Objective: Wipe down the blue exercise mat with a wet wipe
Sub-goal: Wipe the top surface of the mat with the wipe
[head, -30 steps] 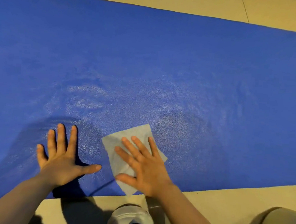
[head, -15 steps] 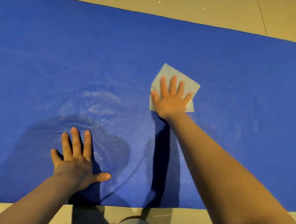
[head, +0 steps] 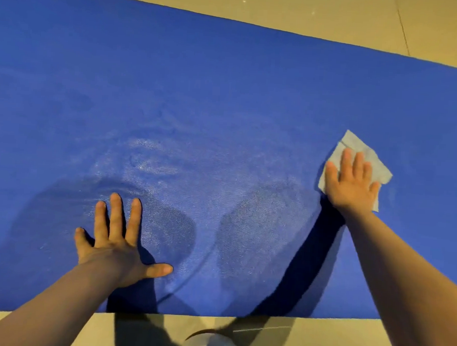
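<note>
The blue exercise mat [head: 227, 80] lies flat on the floor and fills most of the view. A damp, shiny patch shows on it near the middle and front. My right hand [head: 350, 183] presses flat on a pale grey wet wipe [head: 352, 145] at the right side of the mat, fingers straight and spread. The wipe's corners stick out beyond the fingertips. My left hand [head: 115, 243] rests flat on the mat near its front edge, fingers spread, thumb out to the right.
Beige tiled floor [head: 336, 14] runs beyond the mat's far edge and along its near edge. A white rounded object [head: 208, 343] sits at the bottom edge, just in front of the mat. Shadows of my arms fall across the mat.
My right hand has slid the wipe from the mat's front edge up to the middle, then out to the right. My left hand has stayed planted in place.
</note>
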